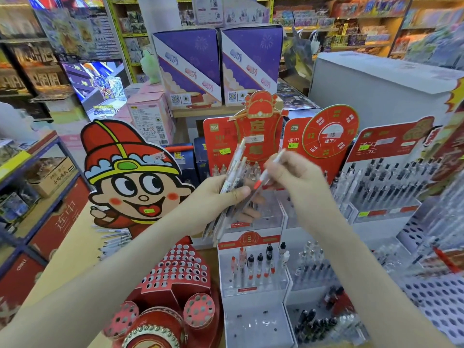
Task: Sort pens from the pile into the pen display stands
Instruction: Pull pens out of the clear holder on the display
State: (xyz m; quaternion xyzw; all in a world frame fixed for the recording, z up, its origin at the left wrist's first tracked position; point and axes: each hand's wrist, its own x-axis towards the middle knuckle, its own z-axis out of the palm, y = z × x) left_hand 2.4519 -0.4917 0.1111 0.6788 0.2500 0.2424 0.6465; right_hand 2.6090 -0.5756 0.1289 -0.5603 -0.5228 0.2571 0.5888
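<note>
Head view shows your left hand (216, 197) curled round a bundle of slim clear and white plastic pens (234, 169), thumb clamped across the barrels, so the bundle stands tilted in the air in front of the red card-backed stands. Your right hand (298, 177) is beside it, fingers closed in a pinch on 1 white pen with a red grip section (276, 159), which angles down towards the bundle. A few more loose pens (113, 239) lie on the tan tabletop (75, 249) to your left, beside the cartoon cardboard figure in a red hat (128, 177). Below your hands the clear acrylic tiered stand (251, 290) has many free slots, and the red stand dotted with round holes (175, 270) looks unfilled. The pens should be light and stiff, but smooth barrels slip against each other, so a loose left grip could let the bundle fan out or drop. Take each pen near the rubbery grip section or mid-barrel, not by the clip end, and lower it tip first. Thin clips may snag on neighbours, so draw 1 out straight along its length.
</note>
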